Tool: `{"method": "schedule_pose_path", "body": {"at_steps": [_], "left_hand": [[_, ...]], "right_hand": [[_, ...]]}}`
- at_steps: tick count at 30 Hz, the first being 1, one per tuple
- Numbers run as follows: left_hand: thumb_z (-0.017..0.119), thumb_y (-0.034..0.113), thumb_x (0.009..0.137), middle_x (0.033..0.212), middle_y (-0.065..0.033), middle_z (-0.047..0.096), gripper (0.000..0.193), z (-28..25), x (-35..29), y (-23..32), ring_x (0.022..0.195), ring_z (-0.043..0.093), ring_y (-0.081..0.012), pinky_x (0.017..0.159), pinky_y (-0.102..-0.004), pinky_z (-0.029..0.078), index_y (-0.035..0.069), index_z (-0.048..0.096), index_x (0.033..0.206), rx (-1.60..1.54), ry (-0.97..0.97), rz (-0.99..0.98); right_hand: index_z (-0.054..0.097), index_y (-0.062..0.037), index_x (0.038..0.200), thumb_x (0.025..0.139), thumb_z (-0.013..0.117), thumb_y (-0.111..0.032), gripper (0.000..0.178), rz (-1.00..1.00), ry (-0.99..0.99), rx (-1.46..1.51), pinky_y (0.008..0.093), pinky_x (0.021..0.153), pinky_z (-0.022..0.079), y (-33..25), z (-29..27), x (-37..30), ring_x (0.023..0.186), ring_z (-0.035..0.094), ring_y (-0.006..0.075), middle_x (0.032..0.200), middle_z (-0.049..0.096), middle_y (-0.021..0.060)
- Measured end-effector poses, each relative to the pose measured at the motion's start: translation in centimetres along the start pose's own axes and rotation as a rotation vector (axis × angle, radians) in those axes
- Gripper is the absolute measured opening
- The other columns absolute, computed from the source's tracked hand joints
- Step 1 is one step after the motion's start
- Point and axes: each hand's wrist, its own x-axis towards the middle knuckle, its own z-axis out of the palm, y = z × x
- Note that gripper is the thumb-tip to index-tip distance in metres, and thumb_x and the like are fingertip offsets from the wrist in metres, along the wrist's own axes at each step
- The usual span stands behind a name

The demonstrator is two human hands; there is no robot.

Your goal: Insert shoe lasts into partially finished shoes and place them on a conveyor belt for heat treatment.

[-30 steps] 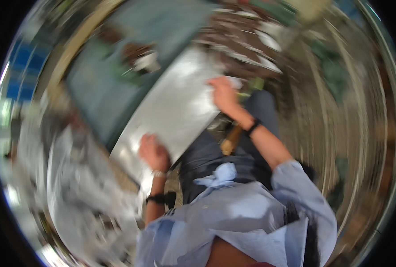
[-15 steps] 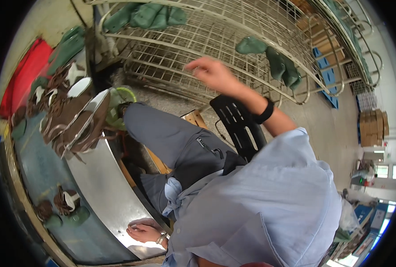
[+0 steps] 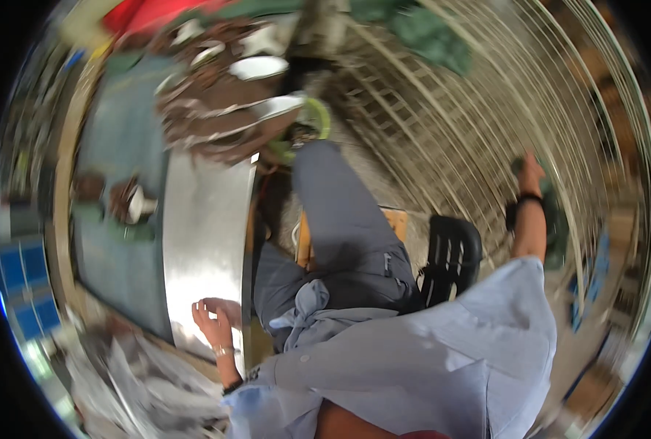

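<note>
My left hand (image 3: 212, 325) rests over the shiny metal plate (image 3: 204, 219) along the bench edge, fingers apart and holding nothing. Far out to the right, my right hand (image 3: 532, 177) reaches in at the wire rack (image 3: 442, 154). Green shoe lasts (image 3: 556, 227) lie by its wrist and fingers; blur hides whether the fingers grip one. Brown shoe uppers (image 3: 223, 124) with white insoles are heaped at the plate's far end. On the blue-grey bench top (image 3: 120, 124), to the left, sits a small brown upper with a white patch (image 3: 135, 203) beside green lasts.
More green lasts (image 3: 431, 36) lie on the rack's far part. A black slotted chair back (image 3: 451, 252) stands at my right, and a yellow-green bin (image 3: 316, 121) beyond my knee. Grey plastic sheeting (image 3: 135, 380) is near left, and a red cloth (image 3: 157, 16) far left.
My view has swung to the right, blurring the scene. My right arm has stretched out to the green lasts on the rack. My left hand stays at the metal plate, its fingers now more spread.
</note>
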Motion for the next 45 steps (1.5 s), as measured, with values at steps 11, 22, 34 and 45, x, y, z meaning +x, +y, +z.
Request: {"method": "schedule_pose_path", "body": {"at_steps": [11, 22, 34, 45], "left_hand": [[0.055, 0.017, 0.087, 0.134, -0.025, 0.049, 0.044, 0.1, -2.5, 1.5, 0.123, 0.044, -0.0444, 0.105, -0.0528, 0.033, -0.002, 0.051, 0.126, 0.1, 0.294, -0.003], [0.057, 0.011, 0.085, 0.12, -0.0176, 0.056, 0.029, 1.6, 2.2, 0.7, 0.111, 0.049, -0.0381, 0.096, -0.0498, 0.038, 0.004, 0.061, 0.114, -0.001, 0.474, 0.072], [0.058, 0.001, 0.079, 0.108, -0.0124, 0.062, 0.024, 1.7, 1.6, 0.9, 0.103, 0.055, -0.0334, 0.093, -0.0443, 0.04, 0.006, 0.066, 0.101, -0.199, 0.661, 0.018], [0.051, -0.001, 0.081, 0.113, -0.0194, 0.058, 0.028, 3.0, 2.0, 0.6, 0.11, 0.052, -0.0365, 0.096, -0.0455, 0.041, 0.003, 0.064, 0.105, -0.318, 0.56, -0.038]], "right_hand": [[0.034, -0.0109, 0.149, 0.095, 0.057, -0.047, 0.069, 1.303, -0.142, 1.478, 0.0628, 0.106, 0.037, -10.2, -12.5, 1.8, 0.135, 0.035, 0.037, 0.153, 0.028, 0.0155], [0.047, -0.0026, 0.129, 0.088, 0.061, -0.023, 0.047, 0.934, -0.603, 1.956, 0.0486, 0.09, 0.051, -33.3, -36.4, 1.0, 0.111, 0.058, 0.0262, 0.118, 0.058, 0.0111], [0.045, 0.0012, 0.137, 0.094, 0.059, -0.023, 0.052, -0.02, -1.428, 1.831, 0.034, 0.085, 0.051, -61.6, -35.7, -1.9, 0.096, 0.063, 0.0159, 0.11, 0.065, 0.0062], [0.05, 0.0005, 0.136, 0.097, 0.062, -0.029, 0.051, -0.476, -0.962, 1.642, 0.0322, 0.09, 0.049, -65.5, -29.1, -2.4, 0.108, 0.062, 0.0178, 0.121, 0.064, 0.011]]}}
